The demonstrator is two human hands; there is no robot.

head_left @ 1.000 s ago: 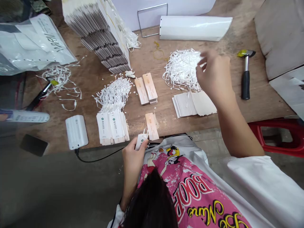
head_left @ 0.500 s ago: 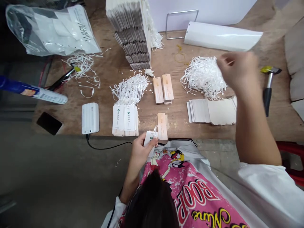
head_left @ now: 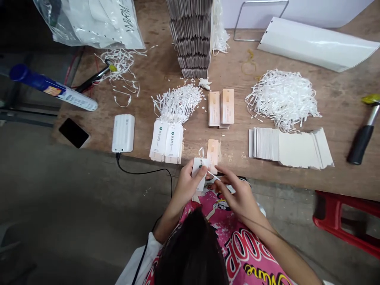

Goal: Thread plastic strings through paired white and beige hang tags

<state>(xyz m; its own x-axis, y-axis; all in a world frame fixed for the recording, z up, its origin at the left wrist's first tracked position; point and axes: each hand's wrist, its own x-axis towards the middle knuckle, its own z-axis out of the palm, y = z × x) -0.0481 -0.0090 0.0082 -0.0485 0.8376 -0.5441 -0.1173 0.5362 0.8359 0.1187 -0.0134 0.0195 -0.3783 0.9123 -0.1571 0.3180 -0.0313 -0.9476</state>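
Just beyond the table's front edge, my left hand (head_left: 190,180) pinches a white hang tag (head_left: 199,184) printed with a small green mark. A white string loop (head_left: 201,152) stands up from the tag's top. My right hand (head_left: 236,192) is close beside it on the right, holding the end of a white string (head_left: 213,175) that stretches toward the tag; the exact grip is partly hidden by the fingers. Peach-coloured tags (head_left: 212,152) lie on the table right behind the hands. To the left are two stacks of strung white tags (head_left: 166,140), their strings fanned away from me.
Farther back are two peach tag stacks (head_left: 221,109), a heap of white strings (head_left: 283,99) and a row of cards (head_left: 297,148). A tall card stack (head_left: 192,39), power bank (head_left: 123,132), phone (head_left: 73,132), spray can (head_left: 56,89) and hammer (head_left: 363,134) surround them. A red stool (head_left: 332,213) stands right.
My right hand has come back from the string heap to the tag, now with a white string. My left hand still holds the tag. The view has shifted.
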